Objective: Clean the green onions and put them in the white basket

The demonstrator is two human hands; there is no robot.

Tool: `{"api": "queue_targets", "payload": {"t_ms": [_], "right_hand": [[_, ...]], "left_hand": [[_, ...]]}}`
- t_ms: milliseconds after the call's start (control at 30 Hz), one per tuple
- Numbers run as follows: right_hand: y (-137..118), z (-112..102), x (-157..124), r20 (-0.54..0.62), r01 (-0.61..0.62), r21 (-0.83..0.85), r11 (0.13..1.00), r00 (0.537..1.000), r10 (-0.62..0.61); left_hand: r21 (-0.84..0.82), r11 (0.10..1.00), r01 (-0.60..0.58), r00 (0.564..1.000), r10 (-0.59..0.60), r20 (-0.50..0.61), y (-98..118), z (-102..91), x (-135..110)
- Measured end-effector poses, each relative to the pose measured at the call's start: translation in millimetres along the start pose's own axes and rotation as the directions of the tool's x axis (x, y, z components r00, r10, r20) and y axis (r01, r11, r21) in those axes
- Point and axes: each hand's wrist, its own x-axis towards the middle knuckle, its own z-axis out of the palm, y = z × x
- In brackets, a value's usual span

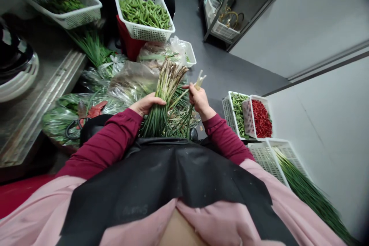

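Centre of frame: the left hand (pixel 148 104) grasps a green bunch (pixel 163 94), brown ends toward the top; beside it, the right hand (pixel 198 99) pinches a few pale-ended stalks (pixel 199 81). A steady left grip and a light right one should limit bruising.

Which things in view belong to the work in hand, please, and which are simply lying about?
Apparently part of the job:
green bunch with browned ends, in the left grip
pale-ended stalks, in the right grip
loose scraps below
long greens at lower right, possibly

Apparently just lying about:
red peppers, at right
green pods, far side
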Motion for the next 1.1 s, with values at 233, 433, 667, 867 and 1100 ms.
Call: {"api": "queue_targets", "payload": {"t_ms": [233,433,667,867,1100], "right_hand": [[-18,-72,1,-0.445,0.325,-0.227,0.918,0.804,-0.394],[-3,7,-21,0.006,0.162,-0.258,0.953,0.986,-0.166],[10,31,-23,0.062,-0.033,-0.049,0.998,0.997,0.036],[12,22,-30,0.111,-0.103,0.065,0.993,0.989,0.095],[18,23,-29,0.088,0.022,-0.046,0.999,0.996,-0.018]], "left_hand": [[-0.027,1.0,-0.012,1.0,0.012,-0.006,2,-6.4,2],[-0.02,1.0,0.006,1.0,-0.005,0.029,-3,1.1,3],[-0.023,0.999,-0.022,1.0,0.022,-0.008,-4,5.0,5],[0.003,0.995,-0.101,0.992,0.1,-0.072,-1,2.4,6],[0.023,0.995,-0.1,0.992,0.102,-0.072,-2,6.3,3]]}}
